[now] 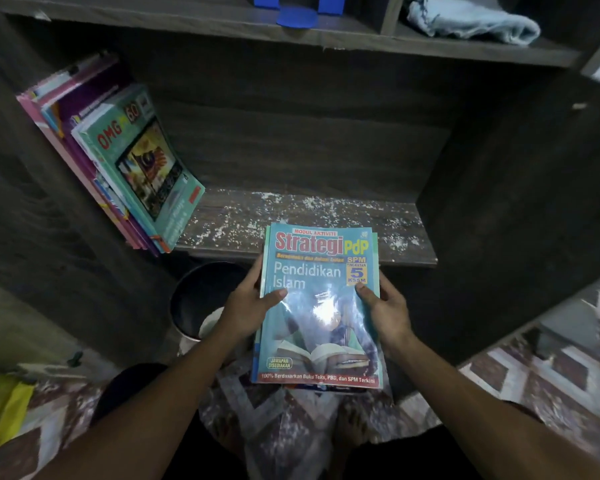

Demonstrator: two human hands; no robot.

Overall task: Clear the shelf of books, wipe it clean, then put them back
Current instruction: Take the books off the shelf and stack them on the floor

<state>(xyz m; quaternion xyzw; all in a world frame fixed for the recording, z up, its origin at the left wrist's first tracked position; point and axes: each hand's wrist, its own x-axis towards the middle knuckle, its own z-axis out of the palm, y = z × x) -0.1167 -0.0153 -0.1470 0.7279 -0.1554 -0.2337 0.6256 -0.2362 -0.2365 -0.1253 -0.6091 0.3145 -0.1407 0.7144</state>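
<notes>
Leaning books (118, 157) inside dusty shelf (305, 223)

Teal workbook (321, 306) with red and yellow title lettering, white subtitle, red bottom band. Leaning books (118, 157): pink, purple, and teal with red lettering. Shelf board (326, 216): dark grey-brown, speckled white. Cloth (471, 20): pale blue. Floor (534, 375): brown-and-white geometric pattern. Bin (201, 299): black.
</notes>
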